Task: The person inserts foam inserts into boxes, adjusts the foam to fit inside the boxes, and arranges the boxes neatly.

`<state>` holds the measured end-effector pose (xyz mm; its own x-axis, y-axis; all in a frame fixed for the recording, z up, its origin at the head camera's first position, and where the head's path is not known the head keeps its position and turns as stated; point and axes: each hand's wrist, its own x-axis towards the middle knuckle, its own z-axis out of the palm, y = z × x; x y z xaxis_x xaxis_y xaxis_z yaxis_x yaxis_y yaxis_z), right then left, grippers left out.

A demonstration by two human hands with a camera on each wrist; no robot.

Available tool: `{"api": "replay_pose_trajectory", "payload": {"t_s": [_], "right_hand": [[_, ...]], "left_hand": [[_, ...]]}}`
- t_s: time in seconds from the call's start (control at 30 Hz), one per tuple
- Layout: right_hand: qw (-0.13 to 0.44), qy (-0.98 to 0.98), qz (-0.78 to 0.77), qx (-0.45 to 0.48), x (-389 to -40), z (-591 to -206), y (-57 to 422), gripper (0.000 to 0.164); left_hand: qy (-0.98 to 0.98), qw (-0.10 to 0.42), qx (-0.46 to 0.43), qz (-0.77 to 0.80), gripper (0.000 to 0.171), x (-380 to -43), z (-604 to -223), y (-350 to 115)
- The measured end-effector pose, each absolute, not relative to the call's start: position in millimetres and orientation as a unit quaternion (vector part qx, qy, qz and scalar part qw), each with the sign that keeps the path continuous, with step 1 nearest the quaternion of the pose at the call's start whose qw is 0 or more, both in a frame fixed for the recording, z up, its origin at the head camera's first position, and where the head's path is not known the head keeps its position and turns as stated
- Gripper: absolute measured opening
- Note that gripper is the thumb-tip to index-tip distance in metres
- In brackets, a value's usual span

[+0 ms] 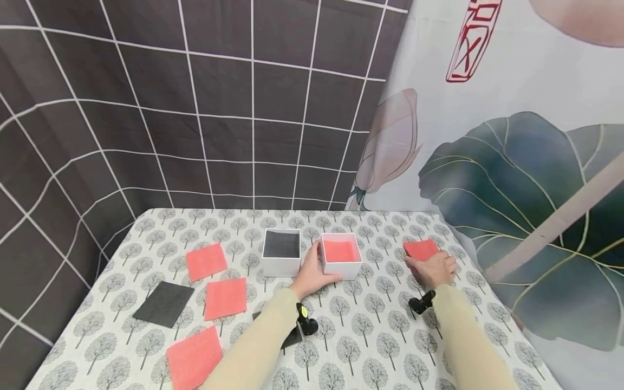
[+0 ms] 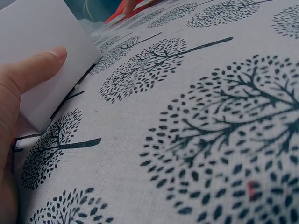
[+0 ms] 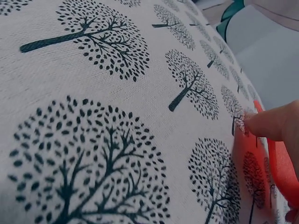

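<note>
My left hand [image 1: 311,275] holds a small white box [image 1: 343,270] by its side, its thumb along the front wall [image 2: 51,70]. A red cloth square [image 1: 341,251] lies inside this box. Beside it, on the left, stands a second white box [image 1: 281,267] with a dark grey cloth square [image 1: 281,245] in it. Far to the right, my right hand [image 1: 434,268] pinches another red cloth [image 1: 421,248]; the right wrist view shows my thumb on that cloth [image 3: 282,170], whose edge curves up from the table. The hand hides part of it.
Left on the tree-print tablecloth [image 1: 361,346] lie several flat squares: red ones [image 1: 207,262] [image 1: 226,299] [image 1: 194,357] and a dark grey one [image 1: 164,303]. Another dark piece [image 1: 293,339] shows partly under my left forearm. A dark checked curtain [image 1: 219,135] hangs behind the table.
</note>
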<state>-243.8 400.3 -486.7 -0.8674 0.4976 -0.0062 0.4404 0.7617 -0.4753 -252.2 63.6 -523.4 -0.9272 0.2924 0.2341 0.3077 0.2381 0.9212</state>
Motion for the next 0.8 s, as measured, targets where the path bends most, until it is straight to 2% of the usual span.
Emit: {"api": "replay_pose_trajectory", "payload": {"t_s": [0.23,0.8], "right_hand": [[0.073,-0.937,0.260,-0.222,-239.1,-481.8,395.3,0.099],[0.041,-0.933,0.326,-0.147,-227.7,-466.1,378.1,0.106]], "left_hand": [[-0.790,0.012,-0.194,-0.581,0.113,-253.8,-524.6,62.5],[-0.784,0.002,-0.193,-0.590,0.114,-250.4,-520.6,62.5]]}}
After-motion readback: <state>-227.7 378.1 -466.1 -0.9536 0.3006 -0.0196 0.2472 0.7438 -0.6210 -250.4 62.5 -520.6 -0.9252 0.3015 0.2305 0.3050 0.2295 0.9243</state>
